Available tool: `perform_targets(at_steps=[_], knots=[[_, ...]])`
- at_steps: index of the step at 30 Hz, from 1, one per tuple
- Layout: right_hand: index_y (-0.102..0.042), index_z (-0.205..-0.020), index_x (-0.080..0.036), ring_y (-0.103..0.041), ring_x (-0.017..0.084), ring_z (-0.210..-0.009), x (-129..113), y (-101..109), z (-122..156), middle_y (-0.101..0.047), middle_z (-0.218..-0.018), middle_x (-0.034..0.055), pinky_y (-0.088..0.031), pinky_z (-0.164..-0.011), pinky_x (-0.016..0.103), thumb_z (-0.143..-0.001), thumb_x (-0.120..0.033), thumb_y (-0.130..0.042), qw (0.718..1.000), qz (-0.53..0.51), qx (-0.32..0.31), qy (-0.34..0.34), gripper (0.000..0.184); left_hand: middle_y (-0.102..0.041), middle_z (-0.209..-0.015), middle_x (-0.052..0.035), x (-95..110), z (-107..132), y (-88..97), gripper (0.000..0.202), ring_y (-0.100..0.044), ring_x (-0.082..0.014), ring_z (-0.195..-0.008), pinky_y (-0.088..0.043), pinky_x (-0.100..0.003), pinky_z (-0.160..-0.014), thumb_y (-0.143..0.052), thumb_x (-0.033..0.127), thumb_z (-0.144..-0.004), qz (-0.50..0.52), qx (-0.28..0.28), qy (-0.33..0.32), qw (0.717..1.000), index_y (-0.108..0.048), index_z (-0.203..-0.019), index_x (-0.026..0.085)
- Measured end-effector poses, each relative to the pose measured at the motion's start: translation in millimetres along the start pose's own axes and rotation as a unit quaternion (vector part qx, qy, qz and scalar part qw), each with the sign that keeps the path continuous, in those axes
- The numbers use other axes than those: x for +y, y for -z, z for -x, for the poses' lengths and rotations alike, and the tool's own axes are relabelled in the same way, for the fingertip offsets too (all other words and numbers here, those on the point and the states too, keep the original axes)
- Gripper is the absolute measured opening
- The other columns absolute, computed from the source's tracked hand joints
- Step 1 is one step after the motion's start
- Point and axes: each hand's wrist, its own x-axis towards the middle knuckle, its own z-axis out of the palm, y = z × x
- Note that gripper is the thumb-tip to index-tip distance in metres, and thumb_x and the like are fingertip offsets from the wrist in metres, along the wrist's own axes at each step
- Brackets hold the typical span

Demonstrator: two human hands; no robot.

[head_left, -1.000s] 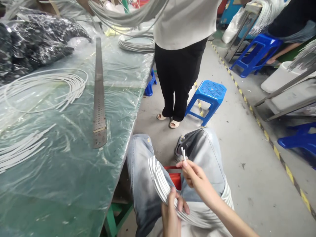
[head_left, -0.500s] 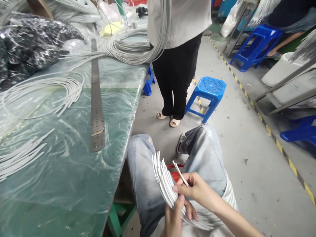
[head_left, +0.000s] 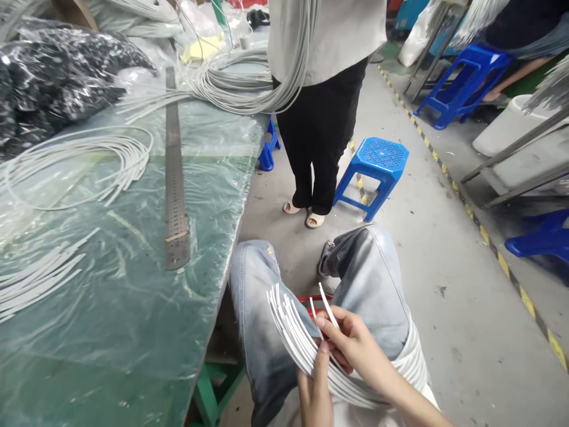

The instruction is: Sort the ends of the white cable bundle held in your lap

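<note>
My left hand [head_left: 315, 388] grips a fanned bundle of short white cable pieces [head_left: 291, 329] over my lap, their cut ends pointing up and left. My right hand [head_left: 351, 341] pinches one or two white cable pieces [head_left: 326, 308] at the right side of the bundle, touching it. Both hands hover above my jeans-clad knees. To my left, on the green plastic-covered table [head_left: 133, 332], lie a long metal ruler [head_left: 175, 178], a loop of white cable [head_left: 80, 163] and several cut white strips [head_left: 35, 279].
A person in black trousers [head_left: 317, 112] stands by the table's far corner, holding a large hank of grey cable [head_left: 249, 83]. A blue stool [head_left: 377, 172] stands behind my knees, more blue stools [head_left: 462, 83] to the right. A yellow-black line [head_left: 484, 237] marks the concrete floor.
My right hand, first held apart with its cable piece upright, has come down to the bundle in my left hand. The standing person has lowered the grey hank onto the table.
</note>
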Motion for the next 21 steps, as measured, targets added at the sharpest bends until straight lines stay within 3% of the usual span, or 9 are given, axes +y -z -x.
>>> perform_targets(at_steps=[3,6,12,17,21], knots=[[-0.051,-0.075,-0.016,-0.033,0.008,-0.051,-2,1,5,-0.037,-0.058,-0.0041,-0.028,-0.046,0.02,-0.091,-0.059,-0.049,0.991,0.119,0.024,0.061,0.046,-0.073,-0.105,-0.003,-5,-1,0.4,0.035,-0.063,-0.0247,-0.109,-0.056,-0.024,-0.077,-0.081,0.026,-0.068,0.025,0.014,-0.014,0.999,-0.067,-0.1,0.022],[-0.047,-0.064,-0.016,-0.035,0.011,-0.059,-1,6,9,-0.039,-0.06,-0.0014,-0.029,-0.053,0.022,-0.092,-0.055,-0.047,0.978,0.197,0.02,0.073,0.048,-0.073,-0.105,-0.0019,-7,-3,1.1,0.039,-0.062,-0.0251,-0.113,-0.056,-0.024,-0.077,-0.082,0.024,-0.067,0.039,-0.004,-0.009,0.999,-0.068,-0.103,0.022],[-0.05,-0.063,-0.016,-0.035,0.01,-0.05,4,15,13,-0.041,-0.056,-0.0021,-0.029,-0.049,0.023,-0.09,-0.056,-0.05,0.982,0.183,0.009,0.052,0.048,-0.072,-0.109,-0.0052,-8,-7,3.2,0.048,-0.063,-0.0286,-0.111,-0.055,-0.028,-0.083,-0.085,0.03,-0.067,0.018,-0.057,-0.001,0.998,-0.068,-0.111,0.021],[-0.05,-0.064,-0.016,-0.043,0.013,-0.062,6,13,7,-0.046,-0.071,0.0017,-0.036,-0.056,0.023,-0.091,-0.057,-0.049,0.979,0.177,0.03,0.092,0.048,-0.07,-0.114,-0.0072,-5,-5,-0.5,0.049,-0.061,-0.0296,-0.113,-0.055,-0.03,-0.081,-0.081,0.034,-0.072,0.011,-0.047,-0.004,0.999,-0.064,-0.116,0.02],[-0.049,-0.076,-0.019,-0.051,0.016,-0.065,23,11,-3,-0.05,-0.071,0.002,-0.042,-0.055,0.023,-0.086,-0.07,-0.046,0.989,0.126,0.057,0.046,0.052,-0.072,-0.108,-0.0093,-9,-10,0.7,0.059,-0.061,-0.0308,-0.112,-0.056,-0.03,-0.079,-0.081,0.043,-0.071,-0.019,-0.029,-0.021,0.999,-0.059,-0.121,0.018]])
